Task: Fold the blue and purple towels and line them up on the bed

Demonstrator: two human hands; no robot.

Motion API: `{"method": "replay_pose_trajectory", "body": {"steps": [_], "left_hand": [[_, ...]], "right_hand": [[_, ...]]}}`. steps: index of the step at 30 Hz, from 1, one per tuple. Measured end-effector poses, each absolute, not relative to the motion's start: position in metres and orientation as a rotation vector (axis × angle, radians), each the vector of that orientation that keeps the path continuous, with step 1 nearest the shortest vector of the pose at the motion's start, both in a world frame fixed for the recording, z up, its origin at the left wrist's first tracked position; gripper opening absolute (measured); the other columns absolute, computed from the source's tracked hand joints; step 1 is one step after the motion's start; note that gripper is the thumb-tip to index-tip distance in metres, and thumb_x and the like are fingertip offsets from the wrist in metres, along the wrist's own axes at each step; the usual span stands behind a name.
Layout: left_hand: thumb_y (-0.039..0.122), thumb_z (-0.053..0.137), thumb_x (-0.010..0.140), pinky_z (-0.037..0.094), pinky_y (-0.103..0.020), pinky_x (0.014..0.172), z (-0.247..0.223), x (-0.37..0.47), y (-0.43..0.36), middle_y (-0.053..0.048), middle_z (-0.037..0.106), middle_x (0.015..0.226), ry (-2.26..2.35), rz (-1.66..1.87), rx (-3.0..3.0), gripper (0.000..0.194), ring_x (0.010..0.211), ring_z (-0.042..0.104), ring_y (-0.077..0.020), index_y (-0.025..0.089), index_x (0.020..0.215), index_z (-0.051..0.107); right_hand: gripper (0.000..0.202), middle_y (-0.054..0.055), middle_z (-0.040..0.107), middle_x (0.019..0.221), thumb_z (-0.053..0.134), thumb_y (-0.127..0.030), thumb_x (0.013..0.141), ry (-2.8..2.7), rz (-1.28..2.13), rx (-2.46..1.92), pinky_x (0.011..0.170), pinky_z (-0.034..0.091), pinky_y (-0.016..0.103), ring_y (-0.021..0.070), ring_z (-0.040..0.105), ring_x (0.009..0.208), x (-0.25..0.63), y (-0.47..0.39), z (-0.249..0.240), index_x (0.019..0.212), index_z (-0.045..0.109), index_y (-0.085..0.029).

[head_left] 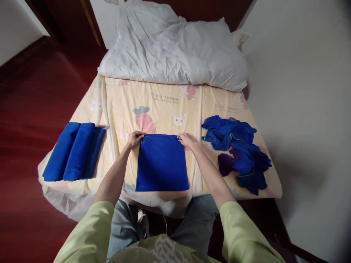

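A blue cloth [162,164] lies flat in a near-square on the bed's patterned yellow sheet, in front of my body. My left hand [135,138] pinches its far left corner, and my right hand [185,140] pinches the far right corner. The far edge between them looks slightly turned or bunched near the corners. To the left lie rolled or folded blue cloths [79,151], side by side. A crumpled heap of blue cloths [238,146], some with green edging, sits to the right, with a dark purple piece [226,163] among them.
A large white bedding bundle [175,51] covers the far end of the bed [117,106]. A pale wall [307,91] rises close on the right. Dark red floor [22,146] shows on the left, and a white sheer cover hangs over the near edge.
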State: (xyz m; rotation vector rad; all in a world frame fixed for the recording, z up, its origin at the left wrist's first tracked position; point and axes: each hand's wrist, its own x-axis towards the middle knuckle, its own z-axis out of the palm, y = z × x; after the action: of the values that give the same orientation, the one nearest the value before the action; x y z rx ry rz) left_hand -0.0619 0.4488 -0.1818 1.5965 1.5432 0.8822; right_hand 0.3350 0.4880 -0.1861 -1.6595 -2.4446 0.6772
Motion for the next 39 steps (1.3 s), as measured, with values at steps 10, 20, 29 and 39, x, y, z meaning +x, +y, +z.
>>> {"method": "replay_pose_trajectory", "body": {"steps": [10,20,29,39], "left_hand": [[0.037,0.06,0.087,0.059,-0.033,0.085,-0.19,-0.056,0.455,-0.012,0.077,0.106,1.645,0.886,1.582,0.028,0.092,0.071,-0.0239,0.015,0.095,0.075],[0.038,0.059,0.09,0.055,-0.034,0.085,-0.187,-0.052,0.465,-0.012,0.078,0.097,1.787,0.768,1.588,0.026,0.088,0.071,-0.0265,0.016,0.091,0.074],[0.034,0.053,0.094,0.054,-0.038,0.092,-0.185,-0.044,0.465,-0.016,0.075,0.103,1.853,0.673,1.737,0.026,0.096,0.07,-0.0283,0.017,0.096,0.071],[0.041,0.075,0.075,0.052,-0.03,0.069,-0.174,-0.068,0.492,0.0,0.066,0.061,1.602,0.349,1.788,0.02,0.072,0.068,-0.0235,0.022,0.073,0.076]], "right_hand": [[0.019,0.006,0.074,0.101,0.06,-0.012,0.092,-2.27,0.703,-1.779,0.091,0.054,0.031,0.0199,0.068,0.094,0.327,0.487,-0.168,0.104,0.072,-0.021],[0.021,0.012,0.076,0.108,0.061,-0.016,0.094,-2.092,0.552,-2.062,0.093,0.057,0.034,0.0254,0.071,0.1,0.309,0.489,-0.168,0.108,0.076,-0.021],[0.017,0.011,0.074,0.112,0.065,-0.013,0.088,-1.967,0.635,-1.993,0.098,0.057,0.034,0.0213,0.072,0.101,0.315,0.495,-0.179,0.102,0.075,-0.018],[0.02,0.002,0.072,0.069,0.08,-0.034,0.078,-1.705,1.039,-1.914,0.072,0.061,0.03,0.0201,0.073,0.073,0.33,0.501,-0.184,0.075,0.067,-0.018]]}}
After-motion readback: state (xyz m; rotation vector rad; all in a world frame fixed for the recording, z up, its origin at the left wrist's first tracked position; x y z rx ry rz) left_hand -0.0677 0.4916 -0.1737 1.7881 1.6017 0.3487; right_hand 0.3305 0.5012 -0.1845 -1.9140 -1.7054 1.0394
